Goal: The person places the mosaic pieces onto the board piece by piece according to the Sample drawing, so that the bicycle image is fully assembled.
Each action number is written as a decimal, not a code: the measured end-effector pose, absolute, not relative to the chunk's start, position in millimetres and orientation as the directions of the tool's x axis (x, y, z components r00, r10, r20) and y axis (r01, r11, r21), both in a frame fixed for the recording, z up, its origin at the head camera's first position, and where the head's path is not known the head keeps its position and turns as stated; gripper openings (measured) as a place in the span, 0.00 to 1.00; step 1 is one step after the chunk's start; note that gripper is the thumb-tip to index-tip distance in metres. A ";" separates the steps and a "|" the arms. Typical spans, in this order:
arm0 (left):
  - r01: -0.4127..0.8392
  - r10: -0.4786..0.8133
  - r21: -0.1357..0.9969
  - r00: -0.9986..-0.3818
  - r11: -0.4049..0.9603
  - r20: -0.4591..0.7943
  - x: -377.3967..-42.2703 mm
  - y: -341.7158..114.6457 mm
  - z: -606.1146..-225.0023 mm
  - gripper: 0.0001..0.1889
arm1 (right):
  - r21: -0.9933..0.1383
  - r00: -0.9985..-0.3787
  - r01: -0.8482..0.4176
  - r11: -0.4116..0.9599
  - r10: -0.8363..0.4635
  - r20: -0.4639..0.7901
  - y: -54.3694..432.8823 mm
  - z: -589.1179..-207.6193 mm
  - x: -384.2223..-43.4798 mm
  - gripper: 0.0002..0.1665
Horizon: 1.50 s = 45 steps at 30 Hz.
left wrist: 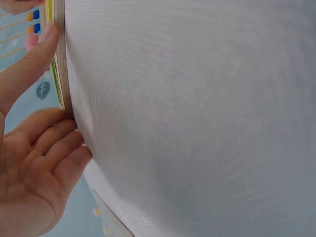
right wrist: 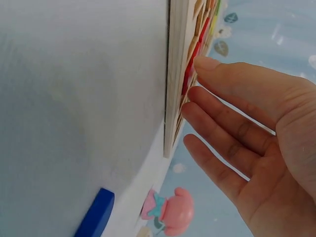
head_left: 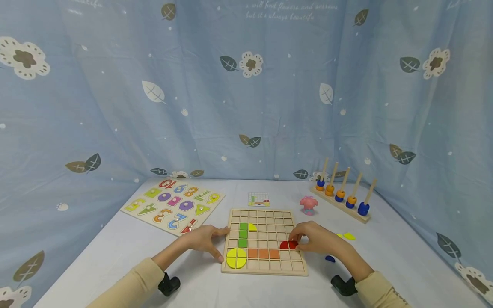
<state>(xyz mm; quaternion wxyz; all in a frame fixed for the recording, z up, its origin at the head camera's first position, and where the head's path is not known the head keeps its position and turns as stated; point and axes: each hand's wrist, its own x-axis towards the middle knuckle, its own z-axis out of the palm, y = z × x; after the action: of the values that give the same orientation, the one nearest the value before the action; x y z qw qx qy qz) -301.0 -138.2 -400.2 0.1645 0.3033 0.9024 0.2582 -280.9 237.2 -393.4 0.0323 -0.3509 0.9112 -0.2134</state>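
Observation:
A wooden grid board [head_left: 265, 271] lies flat in front of me, with green squares [head_left: 243, 234], orange squares [head_left: 263, 254] and yellow quarter circles [head_left: 236, 258] in its cells. My left hand [head_left: 203, 238] touches the board's left edge, thumb and index finger spread apart along it. In the left wrist view its thumb [left wrist: 37, 57] lies against the board's side. At the right side of the board, my right hand [head_left: 313, 236] pinches a red quarter circle [head_left: 293, 245] between thumb and fingers. Another red quarter circle [head_left: 284, 245] sits right beside it. The thumb partly hides the red piece in the right wrist view.
A small pattern card [head_left: 259, 199] lies behind the board. To the left is a number puzzle [head_left: 173, 205]. A pink figurine [head_left: 309, 205] and a peg stand with beads [head_left: 340, 199] are at back right. Loose yellow pieces [head_left: 349, 236] and a blue piece [head_left: 330, 258] lie near my right forearm.

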 end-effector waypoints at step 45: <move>0.471 0.632 0.553 -0.763 0.688 -0.136 -304.0 -138.2 -400.6 0.47 | -0.419 -0.938 -0.329 0.846 -0.345 0.042 339.7 -395.0 -252.1 0.11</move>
<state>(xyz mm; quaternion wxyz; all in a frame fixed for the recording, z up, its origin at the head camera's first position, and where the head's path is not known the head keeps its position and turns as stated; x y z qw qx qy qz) -304.0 -138.2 -400.6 0.1601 0.3048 0.9045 0.2516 -252.1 339.7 -395.0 0.0175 -0.1754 0.9606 -0.2150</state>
